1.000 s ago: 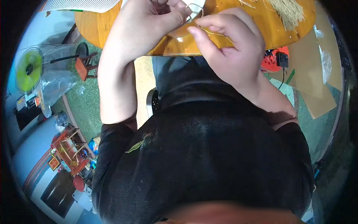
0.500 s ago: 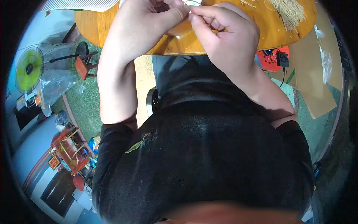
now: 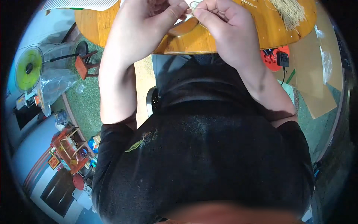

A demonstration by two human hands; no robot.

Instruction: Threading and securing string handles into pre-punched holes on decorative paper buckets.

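Observation:
At the top of the view, over the wooden table [image 3: 93, 28], both my hands pinch a thin pale cord [image 3: 194, 4]. A small loop of it shows between the fingertips. My left hand [image 3: 147, 26] is closed, thumb against fingers. My right hand [image 3: 235, 30] pinches the cord from the other side, thumb on top, with its fingers curled. Behind the fingertips lies something white, mostly hidden. A bundle of beige cords [image 3: 287, 13] rests on the table to the right of my right hand.
A white ribbed sheet [image 3: 78, 3] lies at the table's far left. Beyond the table stand a green-bladed fan [image 3: 30, 69] and a small reddish-brown stool [image 3: 81, 67] on the left. To the right are a red stool [image 3: 270, 61] with a black device and cardboard sheets [image 3: 311, 74].
My right hand has shifted slightly up and to the right, its thumb now lying flatter. More of the cord loop shows between the fingertips. My left hand has moved only slightly.

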